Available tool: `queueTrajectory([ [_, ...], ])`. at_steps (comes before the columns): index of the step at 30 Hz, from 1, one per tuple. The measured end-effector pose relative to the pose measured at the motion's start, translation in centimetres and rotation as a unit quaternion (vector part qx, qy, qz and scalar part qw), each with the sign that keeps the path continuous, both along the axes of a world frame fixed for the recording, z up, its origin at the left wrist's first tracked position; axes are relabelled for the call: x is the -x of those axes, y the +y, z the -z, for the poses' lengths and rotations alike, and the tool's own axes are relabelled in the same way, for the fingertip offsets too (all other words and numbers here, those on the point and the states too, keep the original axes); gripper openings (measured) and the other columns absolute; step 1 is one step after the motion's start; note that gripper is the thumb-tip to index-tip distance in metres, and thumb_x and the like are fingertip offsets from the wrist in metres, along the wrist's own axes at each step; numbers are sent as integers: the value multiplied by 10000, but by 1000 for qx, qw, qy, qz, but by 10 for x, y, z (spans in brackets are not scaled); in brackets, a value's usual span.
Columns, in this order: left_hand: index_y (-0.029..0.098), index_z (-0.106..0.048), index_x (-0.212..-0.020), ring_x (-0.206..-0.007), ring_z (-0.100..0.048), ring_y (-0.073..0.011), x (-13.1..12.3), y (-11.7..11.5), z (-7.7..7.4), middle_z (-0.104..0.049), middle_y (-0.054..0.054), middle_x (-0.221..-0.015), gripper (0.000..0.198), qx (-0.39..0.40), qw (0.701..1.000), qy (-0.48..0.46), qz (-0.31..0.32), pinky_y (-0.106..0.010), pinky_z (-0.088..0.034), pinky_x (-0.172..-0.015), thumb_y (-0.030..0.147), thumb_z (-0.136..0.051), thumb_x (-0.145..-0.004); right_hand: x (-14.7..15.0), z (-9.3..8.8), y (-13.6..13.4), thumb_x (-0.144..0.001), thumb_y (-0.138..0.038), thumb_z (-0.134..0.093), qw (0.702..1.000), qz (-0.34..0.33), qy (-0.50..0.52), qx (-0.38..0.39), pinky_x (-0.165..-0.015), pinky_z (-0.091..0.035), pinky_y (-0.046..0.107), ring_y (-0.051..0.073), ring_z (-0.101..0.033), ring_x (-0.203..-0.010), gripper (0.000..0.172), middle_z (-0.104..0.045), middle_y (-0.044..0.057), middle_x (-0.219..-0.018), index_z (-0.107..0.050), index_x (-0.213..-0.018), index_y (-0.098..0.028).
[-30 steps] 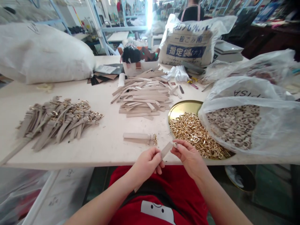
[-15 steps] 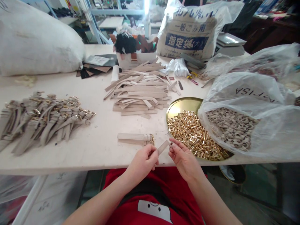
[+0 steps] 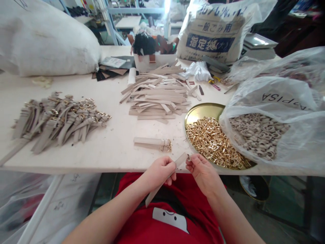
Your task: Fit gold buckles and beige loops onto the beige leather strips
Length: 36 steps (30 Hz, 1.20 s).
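My left hand (image 3: 160,172) is closed around a beige strap (image 3: 154,193) that slants from my lap up toward the table edge. My right hand (image 3: 200,170) pinches a small loop (image 3: 188,157) at the strap's upper tip. Both hands hover just below the front edge of the white table (image 3: 116,149). A finished strap with a gold buckle (image 3: 153,144) lies on the table right above my hands. A round gold tray (image 3: 203,112) full of gold buckles (image 3: 215,144) sits to the right.
A heap of bare beige straps (image 3: 157,98) lies mid-table, and a heap of buckled straps (image 3: 58,120) at the left. A clear plastic bag of beige loops (image 3: 256,134) overlaps the tray. Large white sacks (image 3: 48,40) and a printed bag (image 3: 215,34) stand at the back.
The strap's tip and the loop in my right hand have come together; half a second ago they were slightly apart. The view has shifted a little.
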<state>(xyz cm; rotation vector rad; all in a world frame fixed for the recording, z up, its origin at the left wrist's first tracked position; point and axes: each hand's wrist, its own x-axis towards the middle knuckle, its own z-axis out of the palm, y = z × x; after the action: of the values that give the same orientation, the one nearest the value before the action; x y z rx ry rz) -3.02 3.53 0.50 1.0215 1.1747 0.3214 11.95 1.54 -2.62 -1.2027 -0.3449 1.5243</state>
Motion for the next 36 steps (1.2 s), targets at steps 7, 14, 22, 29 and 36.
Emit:
queueTrajectory([
  [7,183,-454,-643,-422,-396,-76,17,-9,-3,-489,50,-505,140,-147,982,64,98,-193,-283,-417,279,-410,-736,-6,-2,-19,-645,-327,-715,989,-98,-103,-27,-615,-425,218,84,-509,-611,268,-592,-29,-709,-630,-862,-194],
  [14,180,-446,-667,-392,-344,-67,21,-14,-10,-461,62,-486,174,-100,986,43,128,-191,-255,-405,314,-397,-766,-3,-4,-29,-636,-309,-721,992,-123,0,-5,-560,-400,212,71,-479,-550,201,-562,-50,-662,-617,-771,-202],
  [22,172,-521,-996,-434,-404,-67,29,-22,-10,-505,44,-605,297,-20,982,-43,184,-181,-312,-436,372,-398,-816,2,1,-29,-653,-264,-708,991,-129,27,-11,-549,-381,184,57,-463,-534,166,-536,-57,-612,-609,-758,-182],
  [29,160,-177,-1355,-462,-340,-90,9,-12,2,-398,79,-529,656,-66,994,-38,82,-196,-256,-442,481,-388,-823,26,-3,-27,-693,-365,-644,981,-178,5,-77,-620,-419,264,120,-514,-611,225,-558,-23,-677,-588,-812,-182],
  [36,172,-480,-766,-446,-252,-70,-6,20,15,-292,83,-490,414,-48,998,-39,30,-183,-185,-409,584,-465,-724,-96,-33,19,-740,-393,-578,850,-18,-509,-134,-707,-408,300,172,-534,-757,221,-609,32,-808,-606,-862,-210],
])
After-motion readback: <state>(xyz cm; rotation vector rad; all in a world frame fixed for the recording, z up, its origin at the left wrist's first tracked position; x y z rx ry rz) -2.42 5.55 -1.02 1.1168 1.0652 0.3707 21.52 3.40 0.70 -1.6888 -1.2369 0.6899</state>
